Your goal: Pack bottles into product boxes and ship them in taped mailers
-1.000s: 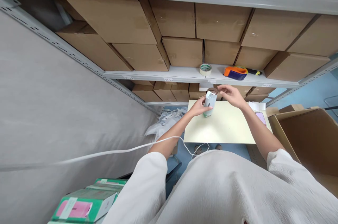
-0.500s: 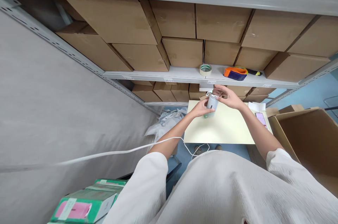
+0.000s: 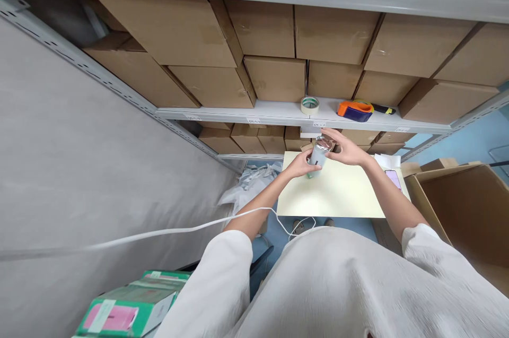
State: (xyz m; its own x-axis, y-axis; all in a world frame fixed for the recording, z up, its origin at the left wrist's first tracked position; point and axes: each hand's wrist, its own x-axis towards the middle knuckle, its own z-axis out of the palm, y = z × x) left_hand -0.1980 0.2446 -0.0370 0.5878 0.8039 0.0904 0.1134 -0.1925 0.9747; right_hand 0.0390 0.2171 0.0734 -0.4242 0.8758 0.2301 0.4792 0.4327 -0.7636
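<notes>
A pale cylinder, like a tumbler or bottle (image 3: 317, 157) with a shiny silver top, stands tilted slightly over the cream-coloured tabletop (image 3: 334, 195). My left hand (image 3: 301, 163) wraps round its body from the left, the thumb across its front. At the right of the silver top is my right hand (image 3: 345, 148), fingers stretched out and apart from the thumb. Whether a fingertip touches the top, I cannot tell. A small greenish part shows at the cylinder's base.
On the shelf ahead lie a tape roll (image 3: 309, 105), an orange-and-blue tape dispenser (image 3: 355, 110) and a yellow-and-black cutter (image 3: 383, 109). Cardboard boxes (image 3: 338, 35) fill the shelving. At right are a phone (image 3: 393, 179) and an open carton (image 3: 461, 195). A white cable (image 3: 175, 231) crosses at left.
My right hand has loosened from the cylinder's top, and its fingers have spread. The silver top now shows more fully. My left hand keeps its hold.
</notes>
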